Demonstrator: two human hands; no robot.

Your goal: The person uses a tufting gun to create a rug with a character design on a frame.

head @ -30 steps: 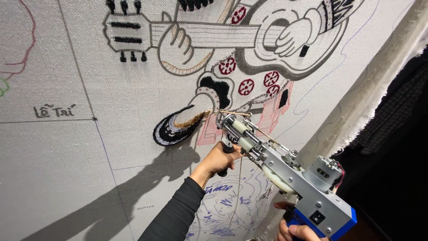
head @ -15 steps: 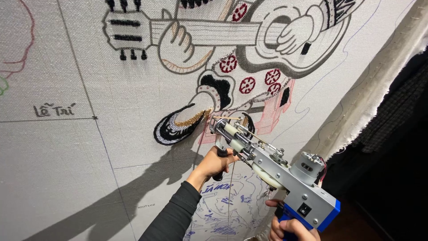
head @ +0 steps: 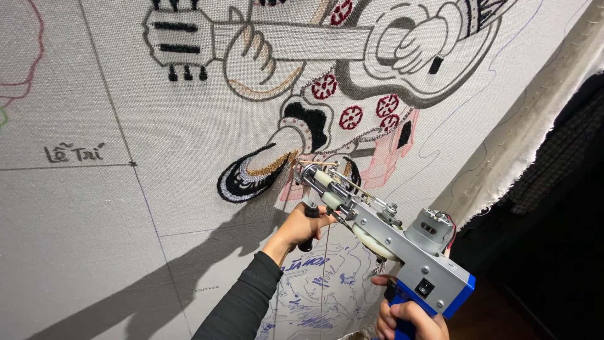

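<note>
I hold a silver and blue tufting gun [head: 402, 242] against a stretched white cloth [head: 126, 208]. My left hand [head: 301, 225], in a dark sleeve, grips the gun's black front handle. My right hand [head: 409, 318] grips the blue rear handle at the bottom edge of the view. The gun's needle tip presses on the cloth beside a tufted black shoe shape with gold yarn [head: 251, 176]. A thin yarn strand runs down along the gun. Above is a partly tufted drawing of a guitar player [head: 352, 44].
The cloth's frayed right edge [head: 522, 151] runs diagonally over a frame. Dark fabric [head: 560, 164] hangs beyond it on the right. Blue line sketches [head: 314, 289] cover the cloth below the gun. My arm's shadow [head: 157, 289] falls at lower left.
The gun and both hands have shifted slightly left and down along the cloth. The needle tip stays near the gold yarn at the shoe shape.
</note>
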